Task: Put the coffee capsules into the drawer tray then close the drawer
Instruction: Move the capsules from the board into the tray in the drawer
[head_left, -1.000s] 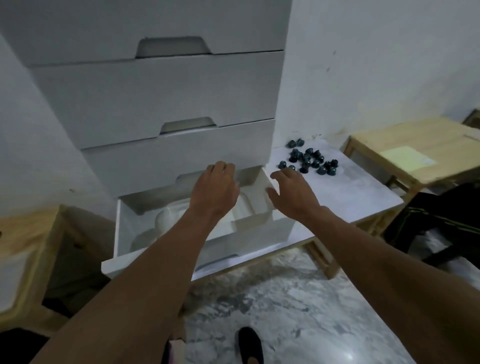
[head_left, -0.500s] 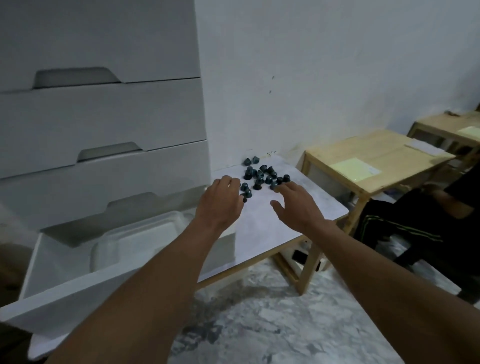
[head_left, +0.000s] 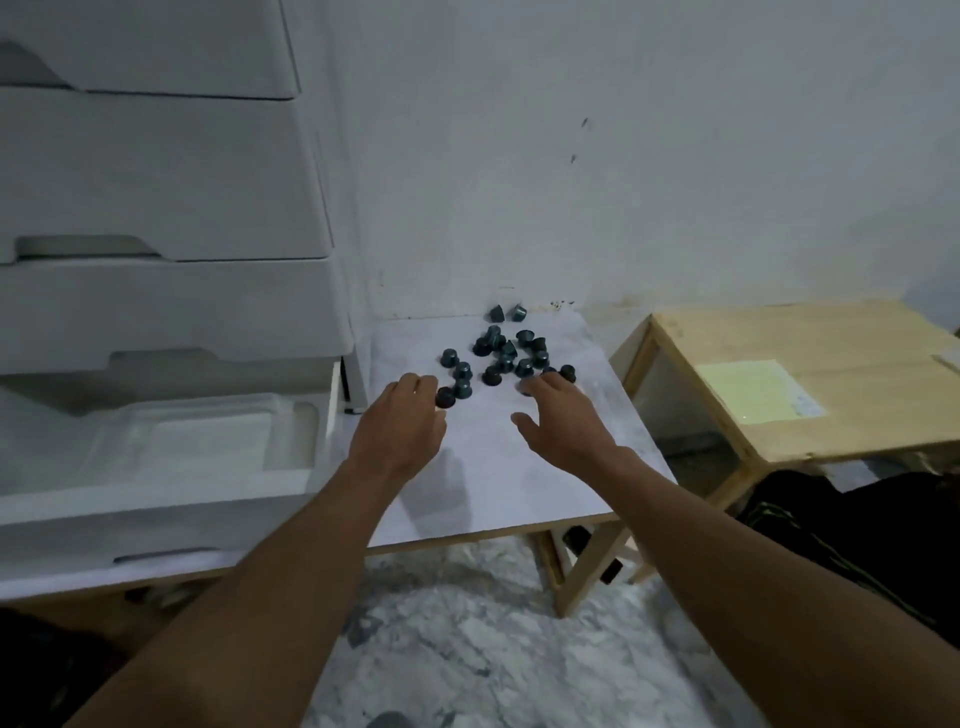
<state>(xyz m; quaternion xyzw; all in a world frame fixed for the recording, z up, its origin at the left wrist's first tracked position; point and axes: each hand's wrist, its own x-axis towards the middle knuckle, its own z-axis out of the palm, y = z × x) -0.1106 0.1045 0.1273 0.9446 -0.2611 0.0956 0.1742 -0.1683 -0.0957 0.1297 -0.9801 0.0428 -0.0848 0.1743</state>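
Tray (head_left: 208, 444) in open drawer (head_left: 156, 525); capsules (head_left: 506, 351) on table (head_left: 493, 493)

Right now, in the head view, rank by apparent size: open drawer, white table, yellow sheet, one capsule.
1–2: open drawer and white table, similar; drawer nearer, so unranked.
3: yellow sheet.
4: capsule.

The capsules (head_left: 501, 353) are heaped near the table's (head_left: 519, 493) back edge; the open drawer (head_left: 156, 499) lies off its left edge.
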